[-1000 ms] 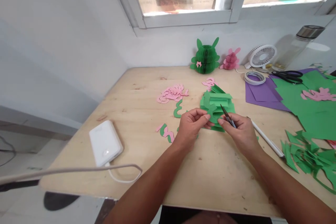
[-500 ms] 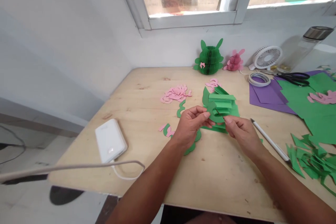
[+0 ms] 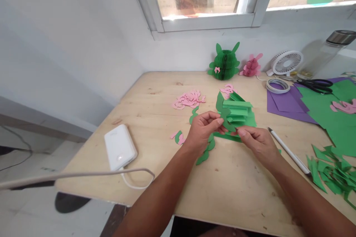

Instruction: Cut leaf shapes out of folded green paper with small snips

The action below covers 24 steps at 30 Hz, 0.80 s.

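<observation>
Left hand (image 3: 200,133) and right hand (image 3: 257,143) are brought close together, a curved green paper strip (image 3: 226,118) being pinched between their fingertips; a folded green paper stack (image 3: 239,113), partly hidden by them, is set well back from the near edge of the plywood table (image 3: 211,200).

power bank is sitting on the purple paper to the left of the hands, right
Not quite: the head view shows the white power bank on the bare wooden table, not on purple paper. It is left of the hands.
</observation>
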### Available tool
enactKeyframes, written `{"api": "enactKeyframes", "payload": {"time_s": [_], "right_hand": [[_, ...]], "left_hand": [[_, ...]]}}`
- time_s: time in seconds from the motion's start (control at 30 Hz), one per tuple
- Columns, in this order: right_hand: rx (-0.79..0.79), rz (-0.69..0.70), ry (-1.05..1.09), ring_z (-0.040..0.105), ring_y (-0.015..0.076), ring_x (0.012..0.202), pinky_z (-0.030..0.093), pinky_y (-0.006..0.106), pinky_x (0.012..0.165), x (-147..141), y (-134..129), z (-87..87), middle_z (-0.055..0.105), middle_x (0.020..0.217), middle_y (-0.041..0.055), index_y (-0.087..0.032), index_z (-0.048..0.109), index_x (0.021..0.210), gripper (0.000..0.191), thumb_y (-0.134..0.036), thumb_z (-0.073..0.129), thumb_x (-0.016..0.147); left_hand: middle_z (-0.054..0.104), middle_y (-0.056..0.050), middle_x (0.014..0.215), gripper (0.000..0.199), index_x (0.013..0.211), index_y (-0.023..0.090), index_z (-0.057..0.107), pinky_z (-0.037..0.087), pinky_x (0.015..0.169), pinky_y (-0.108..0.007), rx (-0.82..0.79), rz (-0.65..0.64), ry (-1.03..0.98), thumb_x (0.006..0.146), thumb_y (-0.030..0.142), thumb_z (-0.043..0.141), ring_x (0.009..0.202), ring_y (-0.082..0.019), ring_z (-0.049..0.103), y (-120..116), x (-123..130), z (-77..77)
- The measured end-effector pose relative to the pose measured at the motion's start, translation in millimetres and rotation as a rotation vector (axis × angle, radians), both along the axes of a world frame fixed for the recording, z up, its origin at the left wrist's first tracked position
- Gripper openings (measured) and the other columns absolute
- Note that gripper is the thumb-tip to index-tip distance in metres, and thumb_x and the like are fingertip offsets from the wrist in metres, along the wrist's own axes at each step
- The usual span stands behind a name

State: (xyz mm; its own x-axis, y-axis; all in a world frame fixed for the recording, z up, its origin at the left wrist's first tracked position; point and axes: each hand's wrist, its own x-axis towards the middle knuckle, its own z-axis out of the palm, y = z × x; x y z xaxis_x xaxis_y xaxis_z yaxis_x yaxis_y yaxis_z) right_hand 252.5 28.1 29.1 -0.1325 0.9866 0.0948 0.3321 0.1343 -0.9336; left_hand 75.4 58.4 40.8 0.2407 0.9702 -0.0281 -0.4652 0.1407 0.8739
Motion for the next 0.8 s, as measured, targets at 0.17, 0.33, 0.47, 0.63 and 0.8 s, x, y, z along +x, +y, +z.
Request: {"api": "enactKeyframes", "payload": {"time_s": [0.17,0.33,0.47,0.63,0.8], "right_hand": [[-0.001,-0.003,-0.036,0.047,0.0166,0.060,0.036,0.026,0.049,2.7,1.1,-1.1,0.052,0.059,0.0030,-0.017,0.069,0.066,0.048,-0.058,0.053,0.084],[0.026,-0.016,-0.088,0.043,0.0140,0.054,0.033,0.025,0.047,2.1,1.4,0.9,0.046,0.054,0.0006,-0.017,0.065,0.059,0.050,-0.058,0.053,0.084],[0.035,-0.032,-0.110,0.042,0.0133,0.052,0.032,0.025,0.046,2.0,1.7,1.2,0.044,0.052,-0.0003,-0.017,0.063,0.057,0.051,-0.059,0.053,0.084],[0.060,-0.026,-0.147,0.045,0.0146,0.053,0.031,0.025,0.044,2.9,2.6,-0.9,0.046,0.052,0.0003,-0.018,0.064,0.059,0.049,-0.058,0.052,0.084],[0.085,-0.027,-0.179,0.049,0.0165,0.056,0.032,0.025,0.044,3.6,2.7,-2.2,0.050,0.053,0.0014,-0.018,0.065,0.060,0.047,-0.056,0.053,0.085]], "left_hand": [[0.062,0.001,0.057,0.020,0.069,0.015,0.064,0.049,0.054,-0.025,0.092,0.013,0.094,0.066,0.029,0.078,0.055,-0.013,0.062,2.2,-3.3,-0.4],[0.061,0.001,0.058,0.018,0.068,0.015,0.065,0.048,0.053,-0.024,0.108,0.024,0.101,0.067,0.029,0.077,0.054,-0.011,0.059,1.4,-3.6,1.2],[0.061,0.001,0.059,0.017,0.068,0.015,0.065,0.048,0.054,-0.023,0.125,0.026,0.123,0.068,0.028,0.076,0.054,-0.011,0.058,0.2,-3.7,3.0],[0.059,0.001,0.059,0.019,0.065,0.016,0.065,0.048,0.053,-0.023,0.129,0.058,0.174,0.066,0.031,0.077,0.054,-0.011,0.057,-0.1,-4.5,6.0],[0.060,0.000,0.060,0.019,0.065,0.015,0.065,0.048,0.054,-0.023,0.134,0.064,0.189,0.066,0.031,0.077,0.055,-0.011,0.058,-0.4,-5.2,7.9]]}}
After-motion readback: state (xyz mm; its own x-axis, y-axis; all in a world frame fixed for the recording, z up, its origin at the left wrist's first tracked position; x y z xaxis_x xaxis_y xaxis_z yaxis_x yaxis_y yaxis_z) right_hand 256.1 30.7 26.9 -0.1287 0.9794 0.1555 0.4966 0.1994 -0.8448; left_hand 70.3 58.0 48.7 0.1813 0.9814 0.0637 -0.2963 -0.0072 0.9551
